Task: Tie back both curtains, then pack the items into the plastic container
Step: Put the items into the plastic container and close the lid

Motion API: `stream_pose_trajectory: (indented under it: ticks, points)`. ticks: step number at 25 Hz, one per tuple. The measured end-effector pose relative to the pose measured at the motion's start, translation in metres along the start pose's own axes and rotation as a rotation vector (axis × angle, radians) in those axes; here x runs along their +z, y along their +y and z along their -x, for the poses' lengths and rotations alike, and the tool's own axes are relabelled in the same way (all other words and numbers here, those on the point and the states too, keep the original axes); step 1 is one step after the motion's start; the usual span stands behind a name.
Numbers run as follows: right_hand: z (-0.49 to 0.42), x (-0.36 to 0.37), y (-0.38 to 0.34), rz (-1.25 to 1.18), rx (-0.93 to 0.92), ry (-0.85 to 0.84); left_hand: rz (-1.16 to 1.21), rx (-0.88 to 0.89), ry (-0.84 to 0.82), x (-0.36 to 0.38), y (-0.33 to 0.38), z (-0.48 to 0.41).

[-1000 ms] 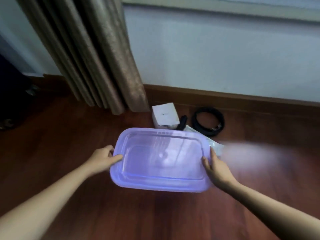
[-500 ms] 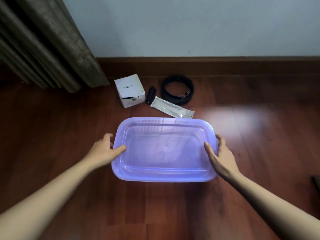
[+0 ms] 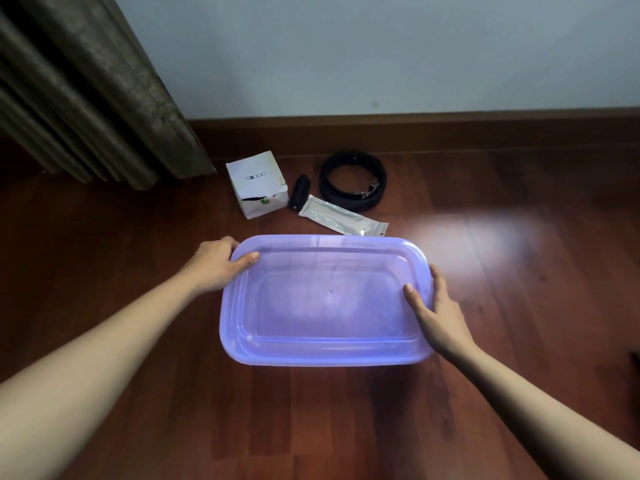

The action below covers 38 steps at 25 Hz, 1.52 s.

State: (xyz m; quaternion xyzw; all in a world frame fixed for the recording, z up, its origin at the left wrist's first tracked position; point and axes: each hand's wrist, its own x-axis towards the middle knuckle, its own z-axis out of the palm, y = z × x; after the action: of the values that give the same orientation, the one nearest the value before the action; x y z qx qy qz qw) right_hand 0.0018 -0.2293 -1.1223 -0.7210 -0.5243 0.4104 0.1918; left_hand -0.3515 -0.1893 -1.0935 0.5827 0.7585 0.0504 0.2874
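Left hand [image 3: 216, 268], right hand [image 3: 440, 317] grip container [image 3: 322, 355] (translucent purple).

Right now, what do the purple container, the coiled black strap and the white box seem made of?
Purple container: translucent, glossy plastic; the floor shows through and its rim glints.
Coiled black strap: likely leather or a synthetic, matte, with shiny metal hardware; which one is unclear.
White box: thin matte cardboard, judging by its torn, dented front edge.

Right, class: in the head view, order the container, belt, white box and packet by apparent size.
1. container, though it lies nearest the camera
2. belt and white box: too alike to rank
3. packet, long but narrow
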Motion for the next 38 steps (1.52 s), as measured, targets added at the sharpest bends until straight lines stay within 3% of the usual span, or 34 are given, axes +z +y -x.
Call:
stream_pose_trajectory:
  ticks: [5, 10, 15, 18, 20, 21, 23, 25, 29, 33, 38]
  points:
    - [0.001, -0.001, -0.003, -0.104, -0.086, 0.031, -0.1, -0.02, -0.018, -0.003, 0.008, -0.004]
    - [0.005, -0.008, -0.021, -0.229, -0.128, 0.122, -0.102, -0.058, 0.106, -0.014, 0.023, 0.006]
    - [-0.011, -0.067, -0.04, -0.482, -0.111, 0.256, -0.026, 0.112, 0.26, -0.035, 0.072, 0.0]
    - [-0.027, -0.115, -0.024, -0.539, -0.122, 0.408, 0.249, 0.141, 0.348, -0.024, 0.113, -0.01]
    - [-0.037, -0.134, -0.004, -0.638, -0.092, 0.605, 0.303, 0.197, 0.375, -0.004, 0.131, -0.016]
    - [-0.044, -0.138, 0.008, -0.681, -0.047, 0.701, 0.227, 0.286, 0.322, 0.01, 0.133, -0.019]
    - [-0.058, -0.135, 0.027, -0.758, 0.066, 0.845, -0.058, 0.465, 0.058, 0.041, 0.129, -0.025]
    - [-0.067, -0.121, 0.041, -0.753, 0.181, 0.968, -0.322, 0.494, -0.111, 0.066, 0.121, -0.029]
    - [-0.081, -0.09, 0.061, -0.57, 0.322, 1.113, -0.487, 0.454, -0.055, 0.085, 0.12, -0.025]
    - [-0.094, -0.073, 0.07, -0.574, 0.491, 1.102, -0.468, 0.458, -0.023, 0.088, 0.117, -0.026]
    - [-0.11, -0.057, 0.093, -0.409, 0.515, 1.083, -0.426, 0.452, 0.012, 0.093, 0.117, -0.025]
